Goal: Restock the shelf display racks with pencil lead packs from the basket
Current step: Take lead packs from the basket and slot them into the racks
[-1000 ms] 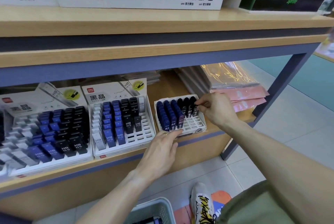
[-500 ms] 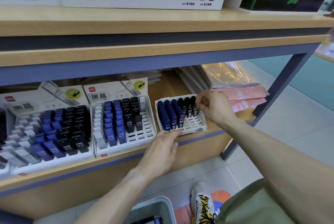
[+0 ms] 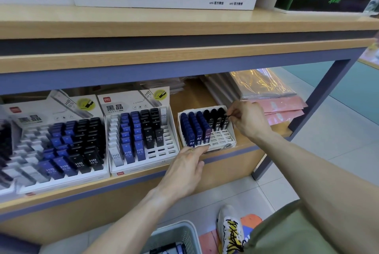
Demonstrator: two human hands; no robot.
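Head view: the small white rack (image 3: 207, 128) of 0.3 lead packs stands on the lower shelf (image 3: 143, 180), and everything here is placed against it. The right hand (image 3: 249, 119) is at the rack's back right corner, thumb and forefinger pinching the top of a black lead pack (image 3: 226, 120) that stands upright in the rightmost column; the other fingers curl behind it. The left hand (image 3: 185, 168) is at the rack's front edge, its fingertips (image 3: 202, 148) pressed against the front lip, fingers fairly straight, holding nothing. Blue packs (image 3: 192, 126) fill the rack's left columns, black ones its right columns toward the back, with bare slots in front of them. Left of the rack stands a larger HB 0.5 rack (image 3: 141, 136). Below the rack, on the floor, the grey basket (image 3: 180, 235) shows its rim, with dark packs inside.
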